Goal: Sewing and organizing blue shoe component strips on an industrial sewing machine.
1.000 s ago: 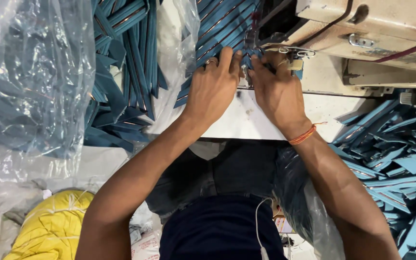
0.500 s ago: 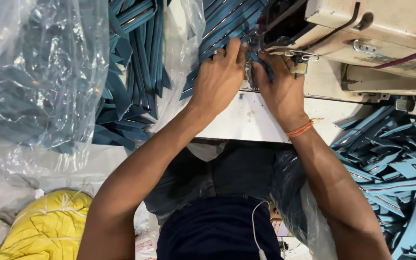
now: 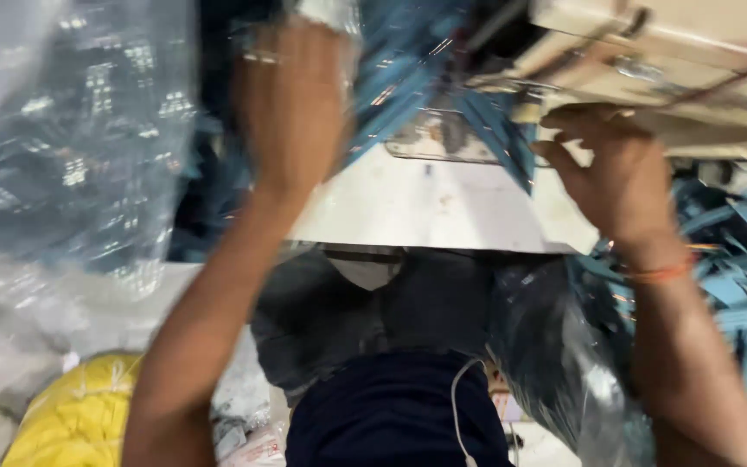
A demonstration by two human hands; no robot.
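The frame is blurred by motion. My left hand (image 3: 291,112) is lifted to the upper left, its back toward me, against the heap of blue fabric strips (image 3: 399,78) and a clear plastic bag (image 3: 71,147); its fingers are smeared. My right hand (image 3: 616,169), with an orange thread band at the wrist, stays beside the cream sewing machine (image 3: 676,43). Its curled fingertips reach a blue strip (image 3: 503,138) lying over the metal needle plate (image 3: 443,138). Whether it grips the strip is unclear.
The white machine table (image 3: 425,207) runs between my arms. More blue strips (image 3: 737,251) are piled at the right, partly in clear plastic. A yellow bundle (image 3: 79,415) lies at the lower left. My dark-clothed lap is below the table.
My left hand has left the needle area and swung up and to the left toward the strip heap. My right hand has shifted slightly right, staying by the machine. The view has moved closer.
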